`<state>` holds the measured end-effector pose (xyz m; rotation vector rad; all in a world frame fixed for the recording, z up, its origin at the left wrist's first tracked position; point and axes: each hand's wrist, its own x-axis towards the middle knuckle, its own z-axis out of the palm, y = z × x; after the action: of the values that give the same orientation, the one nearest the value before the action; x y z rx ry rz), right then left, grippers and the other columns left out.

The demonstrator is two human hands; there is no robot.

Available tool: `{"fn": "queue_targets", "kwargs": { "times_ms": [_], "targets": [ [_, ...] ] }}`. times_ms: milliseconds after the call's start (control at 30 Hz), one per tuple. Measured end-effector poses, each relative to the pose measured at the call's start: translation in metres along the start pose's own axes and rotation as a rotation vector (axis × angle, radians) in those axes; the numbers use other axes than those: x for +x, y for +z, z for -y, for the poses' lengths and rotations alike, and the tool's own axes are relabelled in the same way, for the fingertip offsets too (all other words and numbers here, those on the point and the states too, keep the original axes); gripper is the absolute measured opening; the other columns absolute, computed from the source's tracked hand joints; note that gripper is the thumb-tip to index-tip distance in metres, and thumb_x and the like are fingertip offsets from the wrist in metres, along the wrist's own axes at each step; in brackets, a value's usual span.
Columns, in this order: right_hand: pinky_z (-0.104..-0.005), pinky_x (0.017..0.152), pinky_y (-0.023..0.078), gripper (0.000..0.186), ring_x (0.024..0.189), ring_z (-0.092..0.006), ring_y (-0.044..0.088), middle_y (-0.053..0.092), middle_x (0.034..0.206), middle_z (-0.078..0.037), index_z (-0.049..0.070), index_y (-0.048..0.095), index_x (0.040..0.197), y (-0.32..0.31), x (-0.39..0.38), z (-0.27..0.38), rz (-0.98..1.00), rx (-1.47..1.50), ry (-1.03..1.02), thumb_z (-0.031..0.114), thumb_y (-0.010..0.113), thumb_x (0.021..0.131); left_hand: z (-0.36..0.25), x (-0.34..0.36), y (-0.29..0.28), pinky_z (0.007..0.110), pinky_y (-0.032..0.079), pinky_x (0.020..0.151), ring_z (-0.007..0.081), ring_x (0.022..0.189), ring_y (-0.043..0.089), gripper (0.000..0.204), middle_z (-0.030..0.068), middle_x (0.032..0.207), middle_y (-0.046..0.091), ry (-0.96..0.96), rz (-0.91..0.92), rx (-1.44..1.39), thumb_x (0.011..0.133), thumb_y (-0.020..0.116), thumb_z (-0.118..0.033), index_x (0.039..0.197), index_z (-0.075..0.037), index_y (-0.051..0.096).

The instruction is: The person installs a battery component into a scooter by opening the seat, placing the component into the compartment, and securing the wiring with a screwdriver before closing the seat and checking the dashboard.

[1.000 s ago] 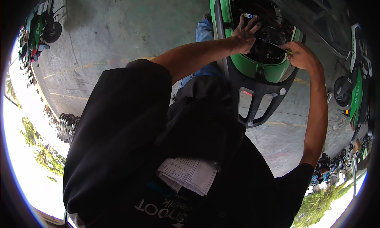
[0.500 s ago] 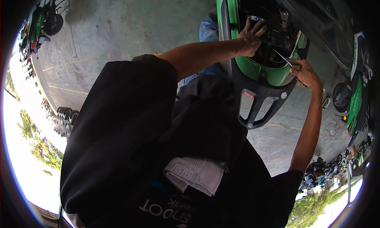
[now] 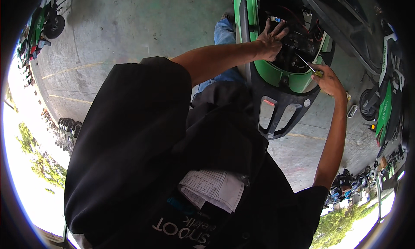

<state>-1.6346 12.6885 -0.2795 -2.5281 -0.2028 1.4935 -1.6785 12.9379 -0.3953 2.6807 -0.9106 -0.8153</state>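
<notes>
A green scooter body (image 3: pixel 269 74) stands in front of me with its dark compartment (image 3: pixel 287 61) uncovered, showing wires and black parts inside. Over the compartment's left side lies my left hand (image 3: pixel 270 42), fingers spread; its fingertips rest among the inner parts, and I cannot tell exactly what they touch. From the right, my right hand (image 3: pixel 329 81) grips a screwdriver (image 3: pixel 306 62) by its yellowish handle. The thin metal shaft points left and away into the compartment. Its tip is lost among the dark parts.
A black rear rack (image 3: pixel 276 130) juts from the scooter toward me. A raised dark panel, perhaps the seat, fills the upper right (image 3: pixel 346 24). Another green scooter (image 3: pixel 384 115) stands at right, a further one (image 3: pixel 39 28) at far left. Folded papers (image 3: pixel 216 188) stick out at my chest.
The view has shifted slightly, so the scene sits a little further left. Both hands keep nearly the same places on the scooter, and the screwdriver still points into the compartment.
</notes>
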Motion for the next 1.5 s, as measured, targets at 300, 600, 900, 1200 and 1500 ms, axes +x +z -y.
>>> {"fn": "queue_targets", "kwargs": {
  "times_ms": [300, 600, 900, 1200, 1500],
  "targets": [
    [-0.0372, 0.105, 0.041, 0.044, 0.12, -0.0315, 0.056, 0.059, 0.126, -0.017, 0.02, 0.062, 0.133, -0.005, 0.006, 0.002, 0.019, -0.053, -0.001, 0.015, 0.069, 0.09, -0.002, -0.001, 0.001, 0.074, 0.012, 0.112, 0.0403, 0.151, -0.002, 0.035, 0.0129, 0.163, 0.016, -0.003, -0.039, -0.018, 0.075, 0.069, -0.033, 0.103, -0.012, 0.076],
    [-0.0374, 0.104, 0.042, 0.042, 0.121, -0.0311, 0.057, 0.06, 0.125, -0.015, 0.021, 0.063, 0.132, -0.009, 0.004, 0.03, 0.009, -0.066, 0.071, 0.015, 0.068, 0.091, 0.001, -0.002, 0.004, 0.074, 0.011, 0.112, 0.0403, 0.151, -0.003, 0.036, 0.013, 0.163, 0.015, 0.006, -0.049, -0.044, 0.077, 0.067, -0.033, 0.106, -0.013, 0.075],
    [-0.0372, 0.106, 0.041, 0.041, 0.125, -0.0287, 0.054, 0.054, 0.135, -0.013, 0.021, 0.065, 0.13, -0.016, 0.016, 0.025, 0.073, -0.098, 0.062, 0.018, 0.068, 0.089, 0.002, -0.002, -0.017, 0.067, 0.024, 0.111, 0.0375, 0.152, 0.002, 0.037, 0.0154, 0.163, 0.016, 0.128, 0.073, 0.305, 0.087, 0.062, -0.04, 0.112, -0.014, 0.073],
    [-0.0386, 0.082, 0.05, 0.038, 0.094, -0.0253, 0.065, 0.056, 0.13, -0.007, 0.02, 0.068, 0.125, -0.004, 0.014, 0.018, 0.03, -0.016, 0.054, 0.018, 0.066, 0.087, -0.012, 0.016, -0.02, 0.063, 0.033, 0.106, 0.0441, 0.148, 0.018, 0.038, 0.0251, 0.16, 0.02, 0.158, 0.101, 0.691, 0.09, 0.06, -0.027, 0.125, -0.013, 0.067],
    [-0.0428, 0.087, 0.049, 0.037, 0.103, -0.0303, 0.064, 0.062, 0.125, -0.009, 0.007, 0.069, 0.114, -0.005, 0.031, 0.007, 0.13, -0.362, -0.122, 0.016, 0.065, 0.078, -0.009, 0.023, -0.026, 0.07, 0.024, 0.109, 0.0444, 0.15, 0.005, 0.041, 0.0273, 0.161, 0.01, 0.191, 0.285, 0.651, 0.087, 0.062, -0.022, 0.127, -0.014, 0.066]
  ]
}}
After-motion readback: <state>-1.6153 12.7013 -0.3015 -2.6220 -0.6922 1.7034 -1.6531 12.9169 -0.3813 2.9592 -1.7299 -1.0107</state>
